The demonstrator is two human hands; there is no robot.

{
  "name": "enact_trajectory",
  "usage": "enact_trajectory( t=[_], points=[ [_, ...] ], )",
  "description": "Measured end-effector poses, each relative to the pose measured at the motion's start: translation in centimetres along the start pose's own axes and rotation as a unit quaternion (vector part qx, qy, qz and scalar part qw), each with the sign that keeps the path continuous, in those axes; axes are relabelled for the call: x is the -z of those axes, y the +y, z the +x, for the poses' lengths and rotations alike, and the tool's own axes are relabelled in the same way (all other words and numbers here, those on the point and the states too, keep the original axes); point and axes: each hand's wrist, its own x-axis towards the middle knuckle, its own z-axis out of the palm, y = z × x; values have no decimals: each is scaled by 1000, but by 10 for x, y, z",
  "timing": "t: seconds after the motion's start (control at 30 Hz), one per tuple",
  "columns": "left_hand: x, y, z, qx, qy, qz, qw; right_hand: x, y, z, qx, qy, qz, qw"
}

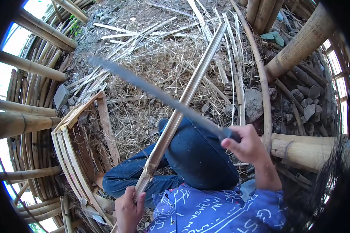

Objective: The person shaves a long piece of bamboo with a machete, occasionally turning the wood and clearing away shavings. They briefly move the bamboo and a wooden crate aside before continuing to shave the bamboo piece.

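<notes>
My left hand (pixel 128 209) is closed round the near end of a long split bamboo piece (pixel 199 72), its hollow inner side facing up. The piece slants away up and to the right, lying across my bent leg (pixel 196 155) in jeans. In my right hand (pixel 247 145), the fingers are wrapped round the dark handle of a long knife (pixel 155 93). Its grey blade points to the upper left, slightly blurred, and crosses over the bamboo in this view. A node shows on the bamboo a little above my left hand.
Shavings (pixel 159 66) and thin bamboo strips (pixel 134 37) litter the ground ahead. At left stands a slatted wooden frame (pixel 72 155). Bamboo poles (pixel 299 42) line both sides. Stones (pixel 254 105) lie at right, beside a long thin pole (pixel 263 89).
</notes>
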Motion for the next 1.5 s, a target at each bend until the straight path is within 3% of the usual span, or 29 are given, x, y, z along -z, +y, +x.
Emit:
enact_trajectory(
  t=[0.03,0.1,0.13,0.2,0.23,0.37,0.63,0.8,0.87,1.0,1.1,1.2,1.27,1.5],
  points=[
    [-5,0,2,-40,44,6,998,-6,-6,-3,2,-3,0,1000],
    [-10,1,3,-39,56,-14,998,-16,-16,-7,61,40,-124,990],
    [-13,2,4,-42,65,-35,996,-18,-17,-8,64,39,-124,989],
    [-19,2,7,-51,65,-55,995,-23,-18,-10,82,20,-238,968],
    [-21,3,7,-62,64,-76,993,-28,-16,-8,116,73,-266,954],
    [-20,9,8,-58,66,-85,992,-23,-14,1,125,58,-348,927],
    [-17,5,4,-41,54,-91,994,-11,-12,15,125,63,-367,920],
    [-11,-1,-17,-21,55,-57,997,44,12,48,-47,159,-304,938],
    [-10,-1,-17,-22,67,-40,997,65,40,60,-26,181,-316,931],
    [-12,-6,-14,-17,68,-22,997,51,35,61,10,211,-309,927],
    [-17,-2,-9,-10,59,-55,997,27,13,44,1,140,-188,972],
    [-22,6,-1,-26,51,-85,995,-5,-5,27,8,78,-152,985],
    [-21,14,8,-44,61,-93,993,-19,-8,21,109,59,-243,962],
    [-26,9,4,-36,56,-106,992,-15,-2,30,160,86,-346,921]
  ],
)
